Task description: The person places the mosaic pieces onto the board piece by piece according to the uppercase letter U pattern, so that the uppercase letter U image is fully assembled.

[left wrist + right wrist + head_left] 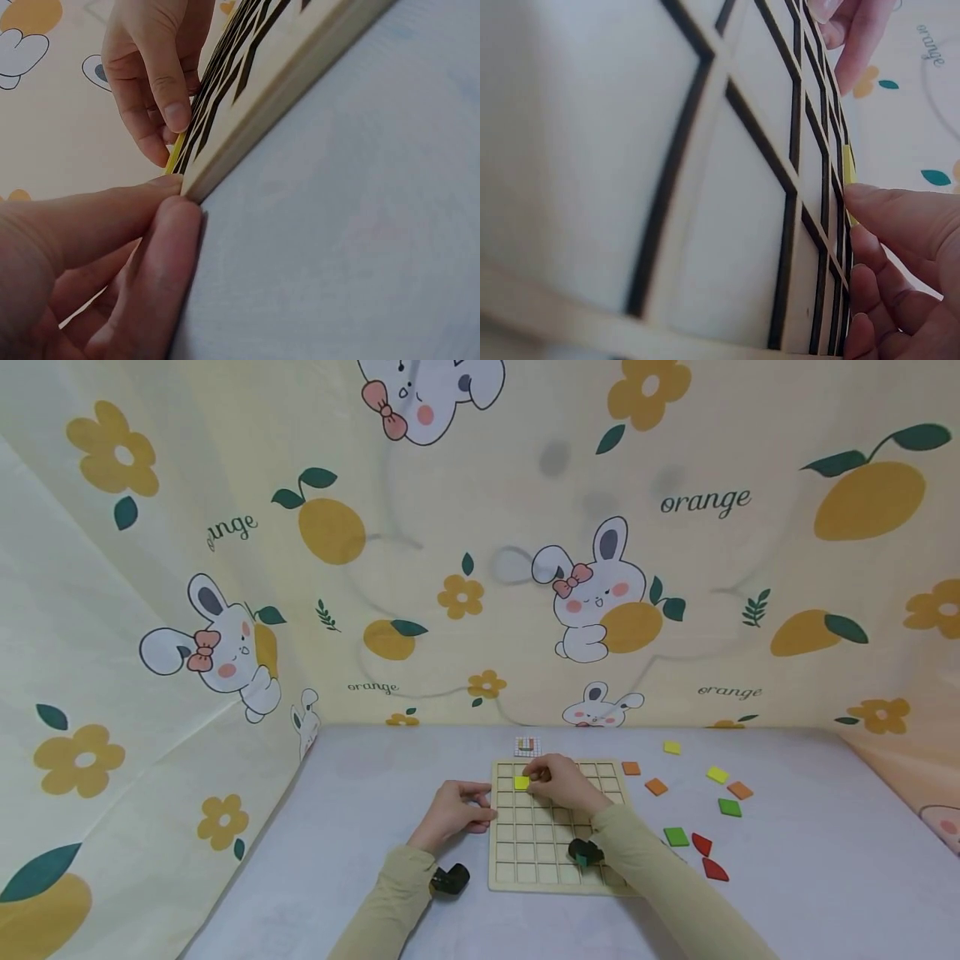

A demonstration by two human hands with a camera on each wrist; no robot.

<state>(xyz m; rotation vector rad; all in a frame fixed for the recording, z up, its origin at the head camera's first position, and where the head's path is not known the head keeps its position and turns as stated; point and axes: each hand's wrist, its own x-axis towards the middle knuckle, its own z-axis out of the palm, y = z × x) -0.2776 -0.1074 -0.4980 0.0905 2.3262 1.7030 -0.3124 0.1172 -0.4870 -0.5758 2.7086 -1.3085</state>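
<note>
A square wooden grid board (pixel 524 832) lies on the table, divided into rows of recessed cells. My left hand (pixel 452 812) holds the board's left edge, thumb and finger pinching it in the left wrist view. Over the board's upper part, my right hand (pixel 564 783) pinches a yellow square tile (pixel 521 783) by its right side, near the second column from the left. Seen edge-on, the yellow tile (pixel 848 166) is close against the grid in the right wrist view, with the thumb on it.
A small pattern card (pixel 527 747) lies behind the board. Scattered to the right are yellow tiles (pixel 717 774), orange tiles (pixel 656 787), green tiles (pixel 677 837) and red curved-edge pieces (pixel 715 869). A printed curtain (pixel 480 527) hangs behind the table.
</note>
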